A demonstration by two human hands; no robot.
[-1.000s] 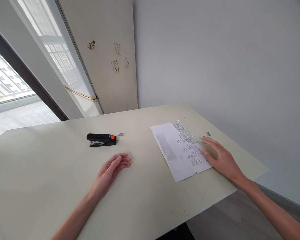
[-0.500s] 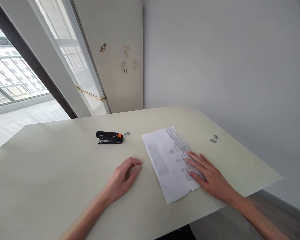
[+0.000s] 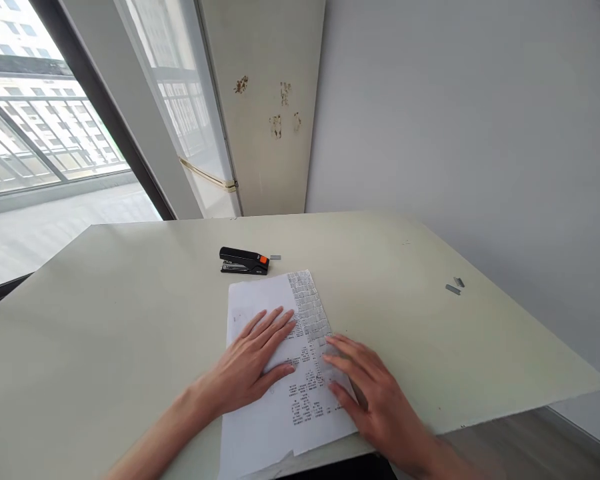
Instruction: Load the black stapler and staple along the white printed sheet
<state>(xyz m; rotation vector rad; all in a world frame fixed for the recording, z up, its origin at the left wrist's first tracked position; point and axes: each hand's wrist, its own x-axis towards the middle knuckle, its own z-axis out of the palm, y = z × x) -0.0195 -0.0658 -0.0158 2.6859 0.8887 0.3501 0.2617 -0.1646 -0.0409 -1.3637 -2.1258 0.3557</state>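
Observation:
Printed paper (image 3: 260,427) lies on the table, its lower edge reaching the table's near edge. Dense print runs down its right side, and the bottom edge is uneven. My left hand (image 3: 255,360) rests flat on the middle of the paper with its fingers spread. At the paper's right edge is my right hand (image 3: 375,390), fingers bent and apart, fingertips touching or just over the print. A black stapler (image 3: 244,261) with an orange button lies just beyond the paper's top edge. Beside its right end sits a small grey staple strip (image 3: 276,257).
Two more staple strips (image 3: 454,289) lie toward the right side of the pale table (image 3: 145,333). A white fridge (image 3: 265,167) with rusty marks stands behind the table, next to a grey wall (image 3: 455,133). A window (image 3: 55,127) is at the left.
The paper has shifted left and nearer to me, and is turned straighter. My left hand has gone from the bare table onto the paper. My right hand has moved left with the paper.

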